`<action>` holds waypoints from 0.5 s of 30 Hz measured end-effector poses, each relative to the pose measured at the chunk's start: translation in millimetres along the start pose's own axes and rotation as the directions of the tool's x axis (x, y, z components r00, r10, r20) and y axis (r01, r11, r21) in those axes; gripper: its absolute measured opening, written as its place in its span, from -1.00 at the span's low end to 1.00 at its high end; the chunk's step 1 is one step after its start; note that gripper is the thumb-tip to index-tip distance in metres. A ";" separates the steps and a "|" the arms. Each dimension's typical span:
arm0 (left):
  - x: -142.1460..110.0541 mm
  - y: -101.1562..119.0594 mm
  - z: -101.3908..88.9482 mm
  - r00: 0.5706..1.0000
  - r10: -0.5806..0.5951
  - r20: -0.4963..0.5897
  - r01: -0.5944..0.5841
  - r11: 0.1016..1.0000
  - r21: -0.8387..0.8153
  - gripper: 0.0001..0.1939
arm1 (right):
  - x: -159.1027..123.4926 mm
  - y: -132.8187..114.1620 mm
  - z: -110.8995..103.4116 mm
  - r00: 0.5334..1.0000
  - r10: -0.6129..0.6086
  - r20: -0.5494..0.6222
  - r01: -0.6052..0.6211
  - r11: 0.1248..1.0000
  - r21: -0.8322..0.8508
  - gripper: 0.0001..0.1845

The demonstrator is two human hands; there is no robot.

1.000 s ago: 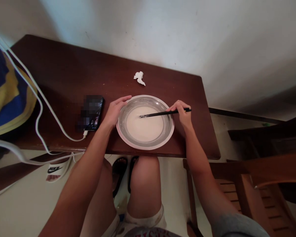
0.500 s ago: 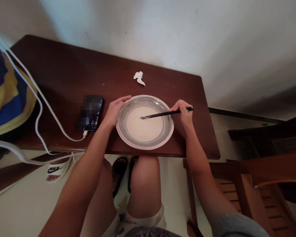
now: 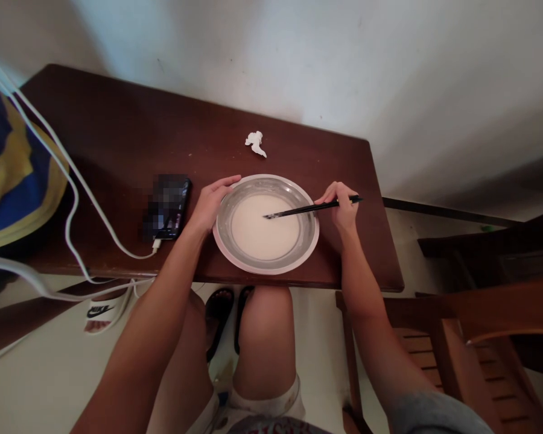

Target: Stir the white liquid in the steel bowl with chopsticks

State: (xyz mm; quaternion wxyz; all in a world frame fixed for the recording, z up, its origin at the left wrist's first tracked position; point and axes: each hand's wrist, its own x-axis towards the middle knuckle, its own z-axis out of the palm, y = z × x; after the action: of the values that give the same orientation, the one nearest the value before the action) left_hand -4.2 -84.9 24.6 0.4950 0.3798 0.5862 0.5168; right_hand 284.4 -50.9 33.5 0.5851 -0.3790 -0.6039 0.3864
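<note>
A round metal bowl (image 3: 222, 238) sits near the front edge of the table, with a smooth milky-white batter (image 3: 265, 238) in its bottom. My left hand (image 3: 212, 204) grips the bowl's left rim, its fingers stretched along the outer edge and partly hidden. In my right hand (image 3: 342, 205), just beyond the right rim, are black chopsticks (image 3: 305, 209) pinched between the fingers. They reach over the rim toward the middle of the bowl. White batter coats their tips, which lie at the batter's surface; I cannot tell how deep they dip.
A phone (image 3: 176, 208) plugged into a white cable (image 3: 113, 238) lies left of the bowl. Behind the bowl is a crumpled white tissue (image 3: 256, 143). A blue and yellow cloth item (image 3: 13, 175) stands at far left. The wall borders the table's back; a wooden chair (image 3: 475, 313) is at right.
My right hand has shifted slightly right with the chopsticks, drawing their tips a little rightward across the batter. My left hand and the bowl have stayed put.
</note>
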 end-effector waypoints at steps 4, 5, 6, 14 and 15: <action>1.0 -1.2 -0.7 1.000 -0.003 -0.004 0.003 1.000 -0.002 -0.48 | -1.6 2.5 -0.1 0.996 0.002 0.085 -0.002 1.000 0.002 -0.41; 1.2 -1.5 -0.6 1.000 -0.003 -0.001 0.003 1.000 0.000 -0.48 | -2.6 2.3 0.7 0.991 0.014 0.133 -0.012 1.000 -0.012 -0.42; 1.2 -1.6 -0.5 1.000 -0.001 0.002 0.001 1.000 0.002 -0.48 | -3.6 1.7 1.6 0.984 0.029 0.176 -0.024 0.999 -0.027 -0.44; 1.6 -1.8 -0.9 1.000 0.004 0.007 -0.004 1.000 0.001 -0.48 | 0.1 0.2 -0.9 0.999 -0.002 0.037 0.002 1.000 -0.004 -0.46; 1.8 -2.2 -1.2 1.000 0.004 0.008 -0.004 1.000 -0.004 -0.48 | 0.5 1.5 -1.5 0.999 -0.016 0.033 0.015 1.000 0.025 -0.45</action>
State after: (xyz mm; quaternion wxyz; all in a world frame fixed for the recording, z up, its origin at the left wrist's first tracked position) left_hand -5.6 -83.9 22.0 0.4971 0.3821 0.5823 0.5176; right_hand 286.0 -49.8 32.4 0.5826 -0.3608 -0.6116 0.3954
